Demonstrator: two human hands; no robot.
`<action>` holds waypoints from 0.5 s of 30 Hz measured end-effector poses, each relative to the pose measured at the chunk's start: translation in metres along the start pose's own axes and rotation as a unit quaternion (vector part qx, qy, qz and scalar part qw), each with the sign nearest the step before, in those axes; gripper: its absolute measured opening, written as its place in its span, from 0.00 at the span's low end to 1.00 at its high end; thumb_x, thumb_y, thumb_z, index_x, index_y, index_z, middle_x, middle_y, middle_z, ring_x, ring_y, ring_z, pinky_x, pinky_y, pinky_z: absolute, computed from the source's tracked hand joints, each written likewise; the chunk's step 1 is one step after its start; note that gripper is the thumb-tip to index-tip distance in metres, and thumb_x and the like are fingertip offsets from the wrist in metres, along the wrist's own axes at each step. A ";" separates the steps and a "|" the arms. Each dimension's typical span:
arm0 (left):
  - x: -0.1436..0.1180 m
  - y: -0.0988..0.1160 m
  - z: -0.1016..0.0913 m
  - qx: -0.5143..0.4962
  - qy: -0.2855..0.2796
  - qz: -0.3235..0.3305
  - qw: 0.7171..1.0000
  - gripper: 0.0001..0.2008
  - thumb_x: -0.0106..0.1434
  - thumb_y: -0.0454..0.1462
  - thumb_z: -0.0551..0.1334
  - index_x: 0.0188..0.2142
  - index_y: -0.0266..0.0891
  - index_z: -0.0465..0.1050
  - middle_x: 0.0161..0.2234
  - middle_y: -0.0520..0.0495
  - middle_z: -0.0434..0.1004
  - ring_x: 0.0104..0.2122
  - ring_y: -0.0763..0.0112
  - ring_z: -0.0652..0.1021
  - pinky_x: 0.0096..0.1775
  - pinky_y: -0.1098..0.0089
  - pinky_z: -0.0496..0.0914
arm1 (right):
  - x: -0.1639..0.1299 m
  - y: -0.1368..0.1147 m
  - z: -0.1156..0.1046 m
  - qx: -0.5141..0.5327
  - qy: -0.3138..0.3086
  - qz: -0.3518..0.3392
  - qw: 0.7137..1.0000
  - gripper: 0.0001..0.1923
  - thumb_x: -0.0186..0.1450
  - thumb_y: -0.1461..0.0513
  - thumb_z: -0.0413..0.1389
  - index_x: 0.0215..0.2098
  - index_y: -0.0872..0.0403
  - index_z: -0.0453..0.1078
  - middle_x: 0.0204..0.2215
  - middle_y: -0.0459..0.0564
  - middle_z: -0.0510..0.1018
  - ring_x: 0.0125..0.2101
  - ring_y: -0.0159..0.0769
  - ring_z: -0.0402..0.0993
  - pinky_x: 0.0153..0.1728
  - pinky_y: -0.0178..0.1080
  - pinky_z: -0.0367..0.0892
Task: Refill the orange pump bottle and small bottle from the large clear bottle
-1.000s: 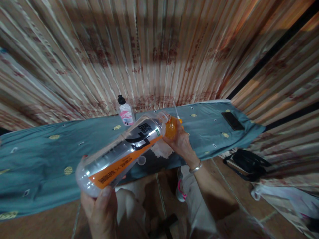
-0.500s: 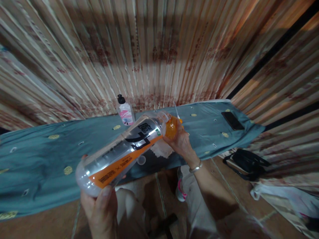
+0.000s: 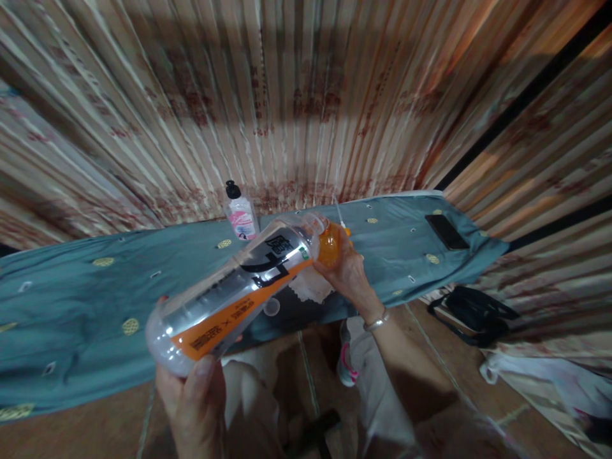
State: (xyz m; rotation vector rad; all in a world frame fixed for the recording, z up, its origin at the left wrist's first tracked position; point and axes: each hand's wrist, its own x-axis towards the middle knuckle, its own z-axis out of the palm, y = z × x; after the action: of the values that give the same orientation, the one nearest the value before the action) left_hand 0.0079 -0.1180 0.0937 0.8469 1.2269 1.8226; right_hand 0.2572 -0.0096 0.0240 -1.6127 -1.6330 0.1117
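Fingers of the left hand (image 3: 194,401) cup the base of a large clear plastic bottle with an orange-and-black label (image 3: 229,296), tilted above the teal cloth-covered board (image 3: 71,299), while the right hand (image 3: 347,271) clasps its orange cap (image 3: 329,245), seemingly twisting it.

Two hands: left hand (image 3: 194,398), right hand (image 3: 347,271). One big bottle (image 3: 234,293) with one orange cap (image 3: 329,243). One small bottle (image 3: 240,215). One phone (image 3: 446,231). One black bag (image 3: 473,312).

Small pink-label bottle (image 3: 240,217), phone (image 3: 446,231) on teal cloth (image 3: 71,287); black bag (image 3: 473,311) on floor.
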 end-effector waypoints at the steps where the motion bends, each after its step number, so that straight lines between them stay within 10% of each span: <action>1: 0.000 0.000 0.000 0.000 0.001 0.001 1.000 0.33 0.45 0.53 0.78 0.53 0.70 0.79 0.51 0.49 0.83 0.49 0.44 0.82 0.34 0.50 0.84 | 0.000 0.000 0.000 0.002 -0.002 0.002 1.000 0.50 0.62 0.48 0.67 0.73 0.56 0.53 0.52 0.66 0.82 0.50 0.58 0.82 0.51 0.60 0.79; 15: 0.002 -0.002 0.000 -0.015 0.006 0.015 1.000 0.33 0.43 0.52 0.79 0.52 0.64 0.81 0.48 0.48 0.83 0.43 0.48 0.83 0.31 0.56 0.82 | 0.001 -0.007 -0.004 -0.013 -0.019 0.025 0.999 0.50 0.60 0.50 0.69 0.71 0.63 0.55 0.52 0.69 0.82 0.50 0.57 0.82 0.52 0.58 0.78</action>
State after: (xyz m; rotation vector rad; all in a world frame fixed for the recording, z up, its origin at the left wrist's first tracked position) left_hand 0.0077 -0.1161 0.0923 0.8427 1.1978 1.8682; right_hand 0.2544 -0.0116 0.0317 -1.6813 -1.6291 0.1497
